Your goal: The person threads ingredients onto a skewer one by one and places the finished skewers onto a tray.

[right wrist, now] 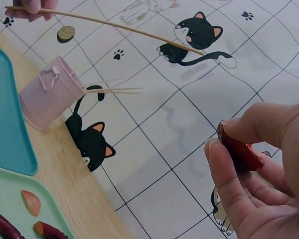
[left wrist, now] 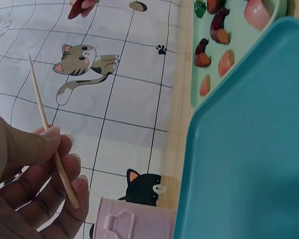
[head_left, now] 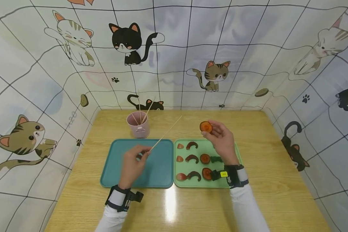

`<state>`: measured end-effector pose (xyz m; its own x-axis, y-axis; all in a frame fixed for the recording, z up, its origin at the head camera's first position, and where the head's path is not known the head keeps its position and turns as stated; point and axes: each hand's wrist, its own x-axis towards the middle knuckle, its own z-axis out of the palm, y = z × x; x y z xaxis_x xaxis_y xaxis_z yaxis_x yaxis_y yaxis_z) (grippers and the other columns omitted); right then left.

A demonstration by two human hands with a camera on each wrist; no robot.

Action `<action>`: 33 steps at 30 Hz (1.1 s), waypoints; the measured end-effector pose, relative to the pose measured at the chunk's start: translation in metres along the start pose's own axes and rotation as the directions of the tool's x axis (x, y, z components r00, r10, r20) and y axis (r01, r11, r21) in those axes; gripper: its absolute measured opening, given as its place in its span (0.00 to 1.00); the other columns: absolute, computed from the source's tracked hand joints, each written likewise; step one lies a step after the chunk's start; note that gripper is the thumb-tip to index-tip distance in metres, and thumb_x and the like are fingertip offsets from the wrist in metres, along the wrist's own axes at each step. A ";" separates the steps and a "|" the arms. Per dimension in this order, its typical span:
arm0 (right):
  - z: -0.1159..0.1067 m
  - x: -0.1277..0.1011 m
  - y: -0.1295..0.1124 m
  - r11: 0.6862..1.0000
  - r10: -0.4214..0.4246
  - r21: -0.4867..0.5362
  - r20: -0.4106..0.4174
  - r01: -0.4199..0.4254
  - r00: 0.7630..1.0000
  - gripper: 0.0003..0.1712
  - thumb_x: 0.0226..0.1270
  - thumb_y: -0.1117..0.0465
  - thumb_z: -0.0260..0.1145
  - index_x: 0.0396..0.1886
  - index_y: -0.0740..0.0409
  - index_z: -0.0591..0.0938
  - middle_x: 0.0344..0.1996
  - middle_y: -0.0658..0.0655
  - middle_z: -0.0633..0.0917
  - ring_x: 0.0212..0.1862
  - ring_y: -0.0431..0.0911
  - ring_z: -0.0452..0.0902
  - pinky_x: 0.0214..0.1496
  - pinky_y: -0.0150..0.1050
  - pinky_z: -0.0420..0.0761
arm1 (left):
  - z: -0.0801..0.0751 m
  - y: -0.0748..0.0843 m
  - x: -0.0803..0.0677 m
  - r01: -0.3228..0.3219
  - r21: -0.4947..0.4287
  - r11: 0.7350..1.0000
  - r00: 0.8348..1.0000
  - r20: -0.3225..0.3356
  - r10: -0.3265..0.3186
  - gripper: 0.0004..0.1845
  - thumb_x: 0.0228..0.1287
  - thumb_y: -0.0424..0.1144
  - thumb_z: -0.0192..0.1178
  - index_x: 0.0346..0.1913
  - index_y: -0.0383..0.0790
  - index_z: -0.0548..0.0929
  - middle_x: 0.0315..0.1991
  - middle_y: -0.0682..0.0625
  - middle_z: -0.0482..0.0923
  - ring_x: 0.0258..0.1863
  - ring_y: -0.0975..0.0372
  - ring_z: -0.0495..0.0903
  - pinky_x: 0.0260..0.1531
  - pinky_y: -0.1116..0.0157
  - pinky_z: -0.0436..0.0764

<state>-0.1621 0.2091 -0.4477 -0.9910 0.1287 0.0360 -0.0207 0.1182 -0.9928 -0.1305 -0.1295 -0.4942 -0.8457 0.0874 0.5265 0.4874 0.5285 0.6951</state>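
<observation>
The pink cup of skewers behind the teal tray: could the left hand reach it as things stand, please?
Probably yes. The pink cup stands just beyond the left hand with only bare teal tray between, but that hand's grip already pinches a skewer.

1. Skewer (head_left: pixel 166 134): thin pale wood, matt
2. Table (head_left: pixel 278 167): light wood grain, glossy with a glare streak
3. Teal tray (head_left: pixel 162 167) and green tray (head_left: pixel 181 183): smooth matt plastic
4. Pink cup (head_left: pixel 137 127): smooth, looks like painted metal
</observation>
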 end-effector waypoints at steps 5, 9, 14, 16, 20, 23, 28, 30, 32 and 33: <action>0.005 -0.004 0.001 0.998 -0.006 0.057 0.034 0.004 0.999 0.33 0.63 0.60 0.77 0.68 0.53 0.77 0.60 0.57 0.83 0.54 0.41 0.84 0.53 0.31 0.84 | 0.007 0.008 -0.010 -0.015 -0.034 0.999 0.999 0.031 0.016 0.09 0.59 0.24 0.72 0.41 0.36 0.90 0.31 0.49 0.87 0.29 0.63 0.83 0.26 0.67 0.82; 0.010 -0.008 0.002 0.997 -0.011 0.077 0.059 0.006 0.998 0.33 0.64 0.59 0.76 0.68 0.52 0.77 0.61 0.57 0.83 0.56 0.40 0.84 0.54 0.31 0.84 | 0.009 0.013 -0.017 -0.006 -0.041 0.999 0.998 0.058 0.009 0.09 0.58 0.24 0.72 0.41 0.39 0.90 0.30 0.52 0.85 0.29 0.65 0.82 0.26 0.70 0.80; 0.016 -0.011 0.001 0.997 -0.015 0.072 0.067 0.010 0.998 0.32 0.65 0.57 0.76 0.68 0.51 0.78 0.62 0.57 0.83 0.58 0.41 0.84 0.55 0.30 0.83 | 0.010 0.018 -0.023 0.003 -0.053 0.999 0.996 0.091 0.002 0.10 0.60 0.26 0.72 0.41 0.44 0.91 0.31 0.54 0.85 0.29 0.66 0.81 0.26 0.68 0.80; 0.018 -0.011 0.001 0.998 -0.022 0.068 0.062 0.018 0.998 0.31 0.65 0.58 0.76 0.67 0.51 0.78 0.62 0.58 0.83 0.58 0.42 0.83 0.55 0.30 0.83 | 0.010 0.020 -0.024 0.013 -0.056 0.998 0.994 0.105 -0.007 0.11 0.60 0.27 0.71 0.41 0.46 0.90 0.31 0.55 0.85 0.29 0.67 0.81 0.26 0.68 0.80; 0.021 -0.011 0.002 0.997 -0.043 0.060 0.050 0.040 0.998 0.30 0.65 0.59 0.75 0.67 0.51 0.79 0.61 0.58 0.83 0.56 0.43 0.83 0.54 0.29 0.83 | 0.010 0.021 -0.027 0.022 -0.062 0.998 0.993 0.121 -0.014 0.11 0.61 0.27 0.71 0.42 0.47 0.90 0.31 0.55 0.85 0.28 0.67 0.81 0.25 0.68 0.80; 0.023 -0.011 0.003 0.996 -0.067 0.066 0.049 0.064 0.997 0.30 0.65 0.60 0.75 0.67 0.52 0.79 0.60 0.58 0.83 0.56 0.43 0.83 0.54 0.29 0.83 | 0.010 0.020 -0.028 0.020 -0.065 0.998 0.992 0.128 -0.012 0.11 0.62 0.27 0.71 0.42 0.47 0.90 0.31 0.55 0.85 0.28 0.68 0.81 0.26 0.69 0.79; 0.024 -0.012 0.004 0.994 -0.097 0.053 0.053 0.094 0.994 0.31 0.65 0.62 0.75 0.67 0.54 0.78 0.59 0.59 0.84 0.54 0.40 0.83 0.52 0.29 0.84 | 0.011 0.021 -0.029 0.024 -0.073 0.997 0.990 0.140 -0.014 0.10 0.62 0.27 0.70 0.42 0.47 0.90 0.30 0.54 0.85 0.27 0.68 0.80 0.26 0.69 0.80; 0.025 -0.012 0.004 0.994 -0.099 0.049 0.053 0.097 0.994 0.31 0.65 0.63 0.75 0.67 0.54 0.78 0.59 0.59 0.84 0.53 0.39 0.83 0.52 0.28 0.84 | 0.012 0.022 -0.029 0.026 -0.075 0.997 0.990 0.143 -0.015 0.10 0.63 0.28 0.70 0.41 0.46 0.90 0.30 0.54 0.84 0.27 0.68 0.80 0.25 0.68 0.80; 0.026 -0.013 0.005 0.994 -0.100 0.048 0.052 0.098 0.994 0.31 0.65 0.63 0.75 0.68 0.56 0.78 0.58 0.59 0.84 0.53 0.39 0.83 0.51 0.28 0.84 | 0.012 0.022 -0.029 0.029 -0.076 0.997 0.989 0.146 -0.018 0.10 0.63 0.28 0.70 0.41 0.47 0.90 0.30 0.54 0.84 0.27 0.68 0.80 0.25 0.67 0.80; 0.026 -0.013 0.005 0.994 -0.099 0.047 0.052 0.097 0.994 0.31 0.65 0.64 0.75 0.68 0.57 0.78 0.58 0.59 0.84 0.52 0.38 0.83 0.51 0.28 0.84 | 0.012 0.022 -0.029 0.032 -0.077 0.997 0.989 0.148 -0.021 0.10 0.63 0.28 0.70 0.41 0.47 0.90 0.30 0.55 0.84 0.27 0.68 0.80 0.25 0.67 0.80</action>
<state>-0.1533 0.1825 -0.4564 -0.9896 0.0646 0.1285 -0.1230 0.0839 -0.9889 -0.0980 -0.1101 -0.4999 -0.8784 0.2006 0.4338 0.4752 0.4644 0.7474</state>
